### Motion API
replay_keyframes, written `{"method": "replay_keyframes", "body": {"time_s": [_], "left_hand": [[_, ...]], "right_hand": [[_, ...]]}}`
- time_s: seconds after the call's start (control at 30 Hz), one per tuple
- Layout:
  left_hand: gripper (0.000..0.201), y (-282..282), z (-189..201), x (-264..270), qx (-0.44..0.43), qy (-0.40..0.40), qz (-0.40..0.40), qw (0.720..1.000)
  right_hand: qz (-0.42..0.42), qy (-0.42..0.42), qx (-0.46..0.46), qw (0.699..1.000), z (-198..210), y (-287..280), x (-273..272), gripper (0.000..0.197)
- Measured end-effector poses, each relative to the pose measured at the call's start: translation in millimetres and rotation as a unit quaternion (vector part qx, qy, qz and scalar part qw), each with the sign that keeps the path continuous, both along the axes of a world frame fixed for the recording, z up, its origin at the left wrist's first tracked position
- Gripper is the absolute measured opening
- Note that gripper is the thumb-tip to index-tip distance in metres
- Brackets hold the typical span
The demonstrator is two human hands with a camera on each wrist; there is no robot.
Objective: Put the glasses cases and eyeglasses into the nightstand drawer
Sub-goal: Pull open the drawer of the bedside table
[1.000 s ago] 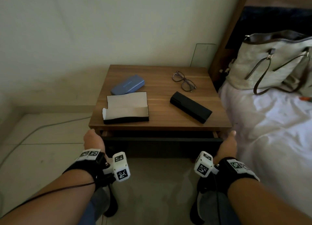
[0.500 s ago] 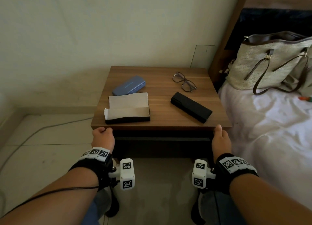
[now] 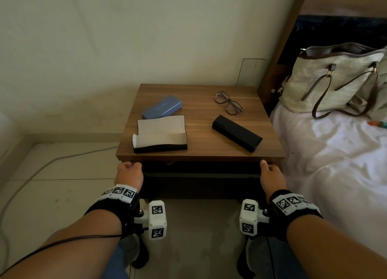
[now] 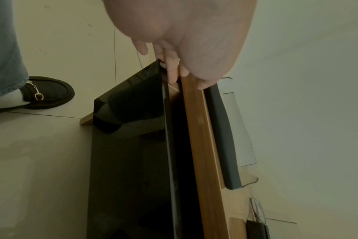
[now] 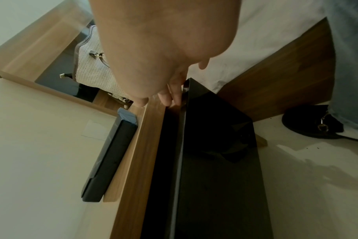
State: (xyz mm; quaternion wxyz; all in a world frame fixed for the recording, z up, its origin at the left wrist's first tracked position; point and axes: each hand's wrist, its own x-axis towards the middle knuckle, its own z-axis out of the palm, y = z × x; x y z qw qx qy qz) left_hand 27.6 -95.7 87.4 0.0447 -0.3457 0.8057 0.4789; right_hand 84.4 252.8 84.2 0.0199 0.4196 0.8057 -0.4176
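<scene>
Since the earlier frames both hands have risen from below the drawer front to the top corners of the drawer (image 3: 199, 174), directly under the tabletop (image 3: 201, 155) edge, and the drawer gap looks narrower than before. The left hand (image 3: 128, 173) has its fingers (image 4: 172, 71) curled over the upper left edge of the dark drawer front; the right hand (image 3: 272, 174) has its fingers (image 5: 175, 95) hooked over the upper right edge likewise. Step in hand, as judged: opening the drawer; nothing is stowed yet. Just beyond the left fingers lies the open case (image 3: 160, 134), with the blue case (image 3: 162, 106) further past it. Beyond the right fingers lies the black case (image 3: 236, 136), and the eyeglasses (image 3: 229, 102) sit further back. The next move calls for an even pull with both hands, so the drawer runs straight, until the opening will admit the cases. A handbag (image 3: 330, 79) rests on the bed (image 3: 335, 153), right of the right hand
</scene>
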Motion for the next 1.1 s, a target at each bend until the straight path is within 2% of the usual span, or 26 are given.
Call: {"method": "replay_keyframes", "body": {"time_s": [0.1,0.23,0.37,0.47,0.57,0.73,0.83,0.9,1.1], "left_hand": [[0.045,0,1,4,0.005,-0.001,0.005,1.000],[0.045,4,5,9,-0.007,-0.021,-0.004,1.000],[0.044,7,10,15,-0.064,-0.047,-0.092,0.993],[0.025,14,16,18,-0.077,-0.037,-0.177,0.980],[0.033,22,20,23,-0.062,-0.039,-0.238,0.969],[0.049,26,21,28,-0.047,-0.068,-0.283,0.956],[0.050,26,21,33,-0.046,-0.088,-0.289,0.952],[0.048,25,23,37,-0.052,-0.105,-0.290,0.950],[0.041,21,22,49,-0.063,-0.123,-0.320,0.937]], "right_hand": [[0.067,-0.062,0.053,0.994,5,-7,2,0.056],[0.152,-0.069,0.054,0.984,11,-31,3,0.054],[0.190,-0.068,0.064,0.977,8,-46,6,0.055],[0.214,-0.093,0.070,0.970,9,-46,9,0.058],[0.211,-0.104,0.056,0.970,11,-44,10,0.061],[0.187,-0.114,0.025,0.975,8,-42,13,0.071],[0.170,-0.094,0.007,0.981,-10,-38,11,0.089],[0.163,-0.095,0.003,0.982,-25,-32,11,0.094],[0.156,-0.120,-0.020,0.980,-24,-30,21,0.071]]}}
